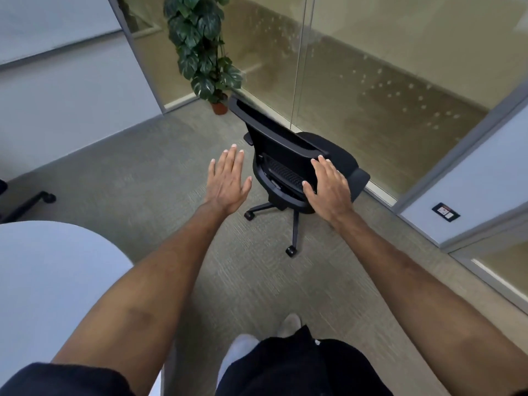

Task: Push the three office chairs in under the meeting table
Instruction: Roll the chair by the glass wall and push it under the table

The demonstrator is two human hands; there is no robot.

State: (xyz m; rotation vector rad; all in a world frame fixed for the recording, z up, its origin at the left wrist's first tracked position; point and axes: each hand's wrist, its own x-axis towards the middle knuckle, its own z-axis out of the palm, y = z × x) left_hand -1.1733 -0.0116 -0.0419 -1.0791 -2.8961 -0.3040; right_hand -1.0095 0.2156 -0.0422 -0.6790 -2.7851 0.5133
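Two open hands reach for office chair by glass wall; left hand and right hand empty (contact unclear). Next: grip backrest, roll toward meeting table.

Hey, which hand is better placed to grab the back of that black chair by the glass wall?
Right. The right hand already overlaps the chair backrest's top corner, fingers spread; the left hand hovers open over carpet beside it.

Grey carpet floor, glass partition wall, potted plant in corner
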